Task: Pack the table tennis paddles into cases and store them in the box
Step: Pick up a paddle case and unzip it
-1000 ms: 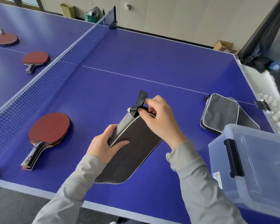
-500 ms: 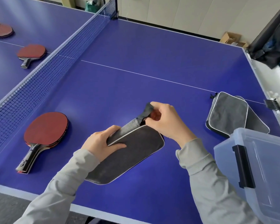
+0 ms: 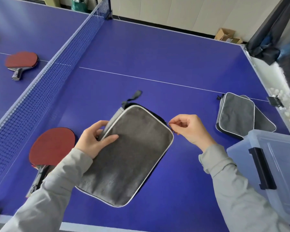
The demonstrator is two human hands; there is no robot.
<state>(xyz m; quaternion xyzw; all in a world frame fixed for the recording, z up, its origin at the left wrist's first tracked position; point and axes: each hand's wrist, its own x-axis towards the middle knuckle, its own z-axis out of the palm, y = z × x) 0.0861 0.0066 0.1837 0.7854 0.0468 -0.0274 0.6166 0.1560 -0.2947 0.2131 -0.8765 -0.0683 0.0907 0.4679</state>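
Your right hand (image 3: pixel 190 129) now pinches the zipper pull (image 3: pixel 168 123), drawn round from the top corner; your left hand (image 3: pixel 95 137) grips the flat grey fabric paddle case (image 3: pixel 129 153), nearly closed on the blue worktop (image 3: pixel 157 52).

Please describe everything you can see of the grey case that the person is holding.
The grey case is a flat, soft, fabric-like pouch with rounded corners and pale piping. It lies tilted on the blue table. A dark strap hangs from its far corner. The left hand grips its left edge; the right hand pinches the zipper pull at its right edge.
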